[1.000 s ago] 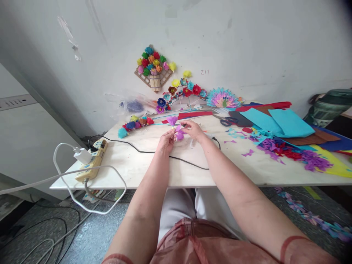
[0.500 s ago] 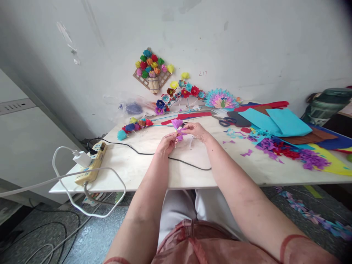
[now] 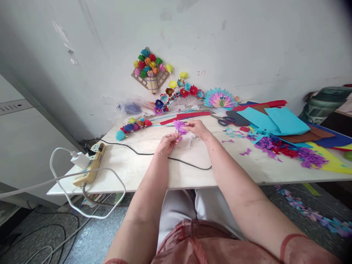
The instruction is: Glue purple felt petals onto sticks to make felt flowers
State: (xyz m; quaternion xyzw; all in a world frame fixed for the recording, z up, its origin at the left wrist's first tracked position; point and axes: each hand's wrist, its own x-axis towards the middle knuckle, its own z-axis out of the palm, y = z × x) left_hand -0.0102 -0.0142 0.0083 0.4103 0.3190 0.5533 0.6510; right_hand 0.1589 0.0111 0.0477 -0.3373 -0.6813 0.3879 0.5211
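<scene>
A purple paper flower stands upright over the table, held low by my left hand, whose fingers pinch around its base. From the other side my right hand closes thumb and forefinger on a purple petal at the flower's right edge. Just below the right fingers lies a small whitish translucent piece, too unclear to name. Loose purple bow-shaped paper pieces rest on the table to the right.
Finished paper flowers lie at left, near a power strip. A black cable crosses in front of my hands. Scissors, blue paper sheets and a heap of cut paper are at right.
The purple petal in my right hand has come up against the flower, which now looks fuller on its right side. My left hand keeps hold of the base.
</scene>
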